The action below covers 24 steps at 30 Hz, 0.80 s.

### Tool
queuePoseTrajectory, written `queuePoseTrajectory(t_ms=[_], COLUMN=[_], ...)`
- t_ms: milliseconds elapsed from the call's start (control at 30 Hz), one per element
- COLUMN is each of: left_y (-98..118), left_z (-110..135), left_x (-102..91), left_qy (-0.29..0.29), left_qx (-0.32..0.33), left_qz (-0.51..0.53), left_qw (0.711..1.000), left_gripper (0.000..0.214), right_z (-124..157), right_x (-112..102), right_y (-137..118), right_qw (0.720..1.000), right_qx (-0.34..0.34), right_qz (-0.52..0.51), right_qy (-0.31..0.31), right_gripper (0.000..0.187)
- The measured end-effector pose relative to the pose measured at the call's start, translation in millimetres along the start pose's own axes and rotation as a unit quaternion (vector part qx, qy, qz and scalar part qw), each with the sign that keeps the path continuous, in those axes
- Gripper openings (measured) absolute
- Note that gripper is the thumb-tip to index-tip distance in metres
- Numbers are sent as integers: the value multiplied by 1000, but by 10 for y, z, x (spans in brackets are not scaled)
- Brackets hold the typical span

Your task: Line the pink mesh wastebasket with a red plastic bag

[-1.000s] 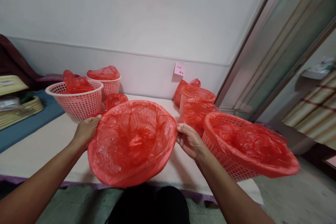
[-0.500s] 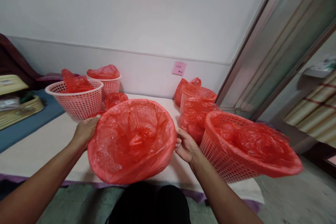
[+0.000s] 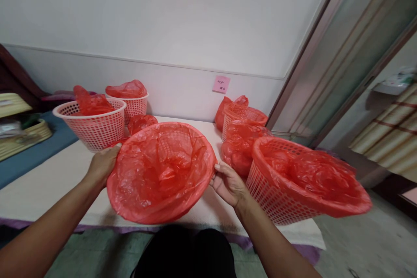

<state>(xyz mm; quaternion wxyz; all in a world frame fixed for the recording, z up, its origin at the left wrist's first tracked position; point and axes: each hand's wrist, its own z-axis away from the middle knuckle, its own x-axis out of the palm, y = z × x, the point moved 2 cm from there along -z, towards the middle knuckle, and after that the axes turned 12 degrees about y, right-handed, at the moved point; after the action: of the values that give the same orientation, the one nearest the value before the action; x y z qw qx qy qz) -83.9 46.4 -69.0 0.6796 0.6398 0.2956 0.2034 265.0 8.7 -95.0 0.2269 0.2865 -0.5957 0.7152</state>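
In the middle of the head view a basket lined with a red plastic bag tilts its mouth toward me. The bag is folded over the whole rim, and its loose inside is crumpled. My left hand is closed at the left side of the rim, its fingers partly hidden behind the basket. On the right side, my right hand pinches the bag's edge between thumb and forefinger, palm turned partly up. Close to that hand stands another bag-lined pink basket. A crumpled red bag lies behind the middle basket.
Two pink baskets with bags, a nearer one and a farther one, stand at the left. At the back right are a basket and bunched red bags. A pink note is on the wall above the cloth-covered bed.
My right hand has shifted slightly left along the rim, and its lower fingers have loosened away from the basket. The left hand stays at its side of the rim. The view has moved slightly.
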Motion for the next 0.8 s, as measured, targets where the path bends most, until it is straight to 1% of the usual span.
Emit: queuePoseTrajectory(t_ms=[133,200,333,433,567,667,800], left_y=[28,37,31,36,30,-14,-46], left_z=[47,61,64,71,70,28,-21], left_x=[17,30,54,58,43,36,38], left_qy=[-2,-5,-10,-7,1,-8,-15], left_qx=[-8,-11,-19,-22,-22,-16,-8], left_qz=[9,16,34,37,34,38,36], left_qw=[1000,1000,999,999,999,999,999], left_gripper=[26,26,24,24,23,24,25], right_z=[1,12,47,78,106,106,113], right_x=[-19,-14,11,19,-3,-37,-49], right_y=[60,69,66,66,79,87,91], right_qw=[1000,999,1000,1000,1000,999,999], right_qx=[-11,-20,-5,3,10,24,37], right_qz=[-8,-12,-18,-16,-11,-6,-5], right_qy=[20,21,14,4,-25,-38,-35], right_gripper=[21,19,15,21,32,29,29])
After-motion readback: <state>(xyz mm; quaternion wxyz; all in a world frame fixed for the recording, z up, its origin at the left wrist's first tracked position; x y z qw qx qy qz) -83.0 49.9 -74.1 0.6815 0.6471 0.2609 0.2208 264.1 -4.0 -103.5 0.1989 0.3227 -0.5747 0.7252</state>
